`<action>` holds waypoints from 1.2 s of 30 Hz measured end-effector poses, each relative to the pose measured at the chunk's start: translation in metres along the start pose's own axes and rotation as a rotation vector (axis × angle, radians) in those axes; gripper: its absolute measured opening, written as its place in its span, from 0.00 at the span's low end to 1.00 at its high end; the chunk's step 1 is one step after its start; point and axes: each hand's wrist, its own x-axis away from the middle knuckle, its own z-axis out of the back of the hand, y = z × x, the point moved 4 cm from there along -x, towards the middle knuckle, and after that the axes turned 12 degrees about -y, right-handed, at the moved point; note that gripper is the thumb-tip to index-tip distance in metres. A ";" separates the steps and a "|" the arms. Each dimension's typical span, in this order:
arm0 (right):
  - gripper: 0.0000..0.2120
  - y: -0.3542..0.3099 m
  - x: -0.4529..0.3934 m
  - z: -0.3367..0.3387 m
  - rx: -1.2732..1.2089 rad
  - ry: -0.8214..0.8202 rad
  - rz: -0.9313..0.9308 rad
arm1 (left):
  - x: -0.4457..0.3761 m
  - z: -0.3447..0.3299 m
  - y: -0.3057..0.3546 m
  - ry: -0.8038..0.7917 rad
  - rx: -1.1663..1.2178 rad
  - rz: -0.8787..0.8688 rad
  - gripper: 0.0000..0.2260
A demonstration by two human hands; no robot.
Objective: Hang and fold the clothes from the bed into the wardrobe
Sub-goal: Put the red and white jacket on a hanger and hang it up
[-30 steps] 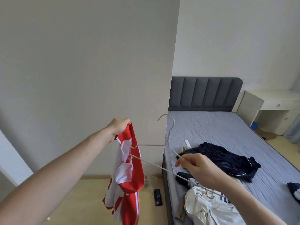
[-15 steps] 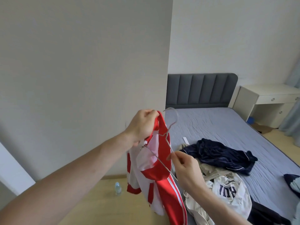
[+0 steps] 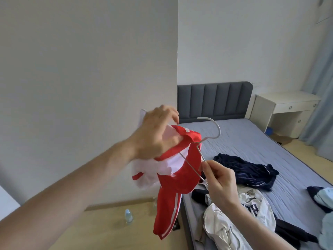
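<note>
A: Fabric first; how will that red and white jersey [image 3: 180,170] handle?

B: Light and limp, I'd judge; it sags from wherever it is held and looks slick enough to slide off thin wire; best taken at the collar or a shoulder seam, where the cloth is doubled.

A: And the hanger [image 3: 203,139]?

B: Thin pale wire, stiff but probably springy; take it on a shoulder arm, not the hook.

A: Where is it all now?

B: In the air beside the bed [image 3: 252,141], in front of the wall; the left hand [image 3: 158,134] has its grip closed on the bunched collar, thumb pressing the cloth; the right hand [image 3: 219,179] pinches the wire arm between thumb and fingertips; the wire passes into the neck opening.

A: Its look?

B: Red body, white lining and panels, white stripes down one hanging sleeve; more clothes lie heaped on the bed.
</note>
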 end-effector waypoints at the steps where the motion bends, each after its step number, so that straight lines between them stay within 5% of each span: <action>1: 0.18 -0.002 -0.002 0.002 0.006 0.001 0.016 | -0.006 0.005 -0.010 -0.024 -0.039 0.030 0.18; 5: 0.19 -0.002 -0.008 0.016 0.022 -0.004 -0.002 | -0.020 0.002 -0.037 -0.238 -0.129 0.107 0.17; 10: 0.07 -0.014 -0.015 0.033 0.107 -0.010 -0.043 | -0.022 -0.003 -0.049 -0.131 -0.172 0.113 0.20; 13: 0.07 -0.017 -0.012 0.057 0.116 0.218 -0.064 | -0.018 -0.004 -0.060 -0.088 -0.077 0.190 0.15; 17: 0.21 0.010 0.026 0.058 -0.166 0.601 -0.256 | -0.011 0.004 -0.071 0.037 0.021 0.226 0.13; 22: 0.33 0.051 0.040 -0.022 -0.381 0.118 -0.687 | -0.013 0.012 -0.070 0.101 0.039 0.210 0.14; 26: 0.07 0.062 0.016 -0.056 -0.360 -0.210 -0.766 | -0.016 0.018 -0.060 0.111 0.017 0.166 0.14; 32: 0.06 0.071 -0.029 0.017 -0.424 0.115 -0.716 | 0.014 0.037 -0.081 0.118 -0.066 0.214 0.12; 36: 0.08 0.061 -0.053 0.057 -0.507 0.166 -0.710 | 0.032 0.031 -0.087 0.116 -0.050 0.247 0.11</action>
